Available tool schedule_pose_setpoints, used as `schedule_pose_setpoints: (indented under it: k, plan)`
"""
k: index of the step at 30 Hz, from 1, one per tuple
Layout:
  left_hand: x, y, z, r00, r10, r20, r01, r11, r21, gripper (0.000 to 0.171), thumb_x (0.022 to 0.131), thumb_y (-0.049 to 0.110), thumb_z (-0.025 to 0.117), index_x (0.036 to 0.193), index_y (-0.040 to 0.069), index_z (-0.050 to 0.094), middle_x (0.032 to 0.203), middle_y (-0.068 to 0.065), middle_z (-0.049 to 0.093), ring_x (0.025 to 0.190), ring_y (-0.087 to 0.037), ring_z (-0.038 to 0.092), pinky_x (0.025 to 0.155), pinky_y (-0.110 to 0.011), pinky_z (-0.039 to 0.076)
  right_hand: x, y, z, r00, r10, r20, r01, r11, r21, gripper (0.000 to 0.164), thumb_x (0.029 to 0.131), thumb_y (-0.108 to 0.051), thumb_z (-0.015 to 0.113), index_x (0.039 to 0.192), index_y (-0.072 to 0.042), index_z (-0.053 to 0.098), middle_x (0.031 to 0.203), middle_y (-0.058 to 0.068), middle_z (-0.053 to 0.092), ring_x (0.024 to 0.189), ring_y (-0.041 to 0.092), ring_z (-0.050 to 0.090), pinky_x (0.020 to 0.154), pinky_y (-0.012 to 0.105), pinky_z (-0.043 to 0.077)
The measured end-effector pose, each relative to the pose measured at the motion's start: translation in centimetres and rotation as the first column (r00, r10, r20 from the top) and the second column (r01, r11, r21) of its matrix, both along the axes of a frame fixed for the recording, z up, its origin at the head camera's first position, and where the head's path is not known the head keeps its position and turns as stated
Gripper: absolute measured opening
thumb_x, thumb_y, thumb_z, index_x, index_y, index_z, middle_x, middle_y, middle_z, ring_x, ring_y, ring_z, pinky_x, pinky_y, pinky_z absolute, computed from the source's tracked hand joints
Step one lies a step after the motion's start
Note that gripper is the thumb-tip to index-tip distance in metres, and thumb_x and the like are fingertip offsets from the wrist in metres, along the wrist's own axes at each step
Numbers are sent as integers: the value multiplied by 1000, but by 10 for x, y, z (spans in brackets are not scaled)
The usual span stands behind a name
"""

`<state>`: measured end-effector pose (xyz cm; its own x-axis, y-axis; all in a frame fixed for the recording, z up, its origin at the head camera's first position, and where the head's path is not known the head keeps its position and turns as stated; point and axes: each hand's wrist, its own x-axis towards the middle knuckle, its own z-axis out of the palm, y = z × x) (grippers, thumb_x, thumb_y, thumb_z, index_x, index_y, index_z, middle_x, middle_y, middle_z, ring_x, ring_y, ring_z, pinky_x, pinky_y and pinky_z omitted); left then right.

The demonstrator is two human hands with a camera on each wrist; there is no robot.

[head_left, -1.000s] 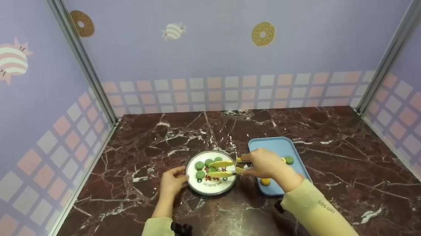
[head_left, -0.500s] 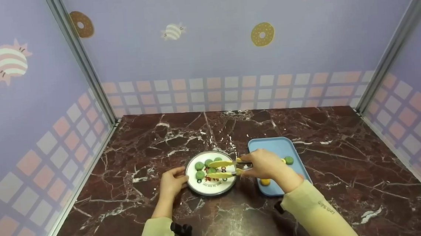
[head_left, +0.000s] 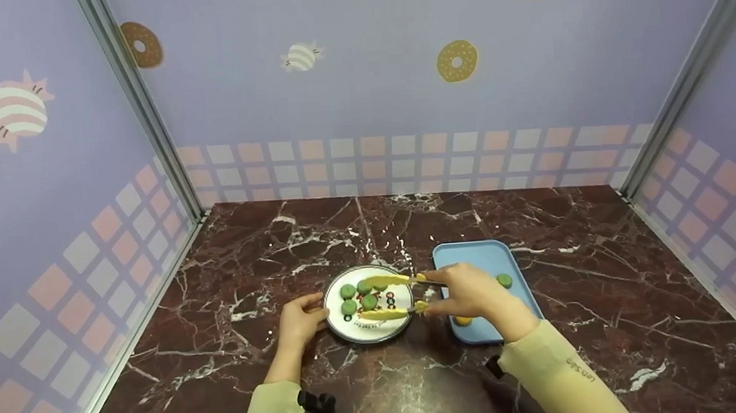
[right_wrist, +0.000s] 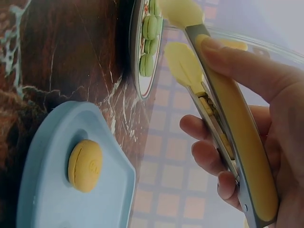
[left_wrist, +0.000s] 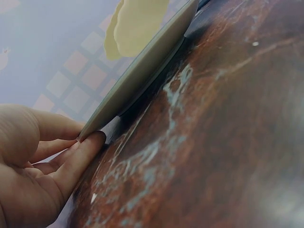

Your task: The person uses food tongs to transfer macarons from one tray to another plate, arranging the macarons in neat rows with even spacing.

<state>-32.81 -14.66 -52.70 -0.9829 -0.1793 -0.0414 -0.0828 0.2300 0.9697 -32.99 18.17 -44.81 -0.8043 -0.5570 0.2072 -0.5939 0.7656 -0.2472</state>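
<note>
My left hand (head_left: 299, 318) pinches the left rim of a white round plate (head_left: 343, 330); in the left wrist view the thumb sits under the rim (left_wrist: 142, 73) and a finger above it. Several green macarons (head_left: 348, 291) rest toward the plate's left and back. My right hand (head_left: 471, 291) grips yellow-tipped metal tongs (head_left: 391, 313), thumb on one arm and fingers along the other. Spread apart over the plate, the tong tips lie on either side of one green macaron (head_left: 369, 301). Nothing shows pinched between them in the right wrist view.
A blue tray (head_left: 475, 251) stands right of the plate, partly under my right forearm. On it lie a yellow macaron (right_wrist: 85, 165) and a green one (head_left: 505, 281). Patterned panels (head_left: 361, 103) enclose the dark marbled table (head_left: 267, 239) at the back and sides.
The tong arms have spread wider, the near tip moving toward me and the far one slightly away, leaving the green macaron on the plate. My left hand stays at the rim.
</note>
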Motion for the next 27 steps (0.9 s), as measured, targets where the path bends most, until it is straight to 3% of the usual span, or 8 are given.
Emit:
schedule_pose_setpoints:
  k: [7, 19, 27]
  plan:
    - [1, 0, 1, 1000, 12, 14, -11, 1000, -19, 42, 89, -8, 68, 131, -14, 62, 125, -36, 65, 101, -31, 72, 77, -34, 69, 2, 9, -3, 1000, -22, 5, 22, 997, -68, 67, 76, -40, 88, 131, -7, 70, 115, 15, 76, 103, 34, 73, 88, 51, 64]
    - [1, 1, 2, 1000, 12, 19, -12, 1000, 4, 42, 89, -10, 68, 131, -14, 61, 125, -37, 65, 97, -28, 72, 75, -33, 69, 6, 37, 0, 998, -54, 15, 55, 995, -86, 66, 80, -40, 87, 133, -6, 68, 118, 13, 76, 106, 33, 72, 93, 52, 63]
    - [1, 1, 1, 1000, 10, 15, -10, 1000, 6, 42, 89, -10, 68, 131, -15, 61, 124, -37, 65, 97, -29, 73, 77, -34, 69, 13, 65, -2, 992, -120, 31, 122, 988, -96, 65, 81, -45, 85, 134, -9, 69, 120, 11, 76, 107, 33, 72, 91, 55, 62]
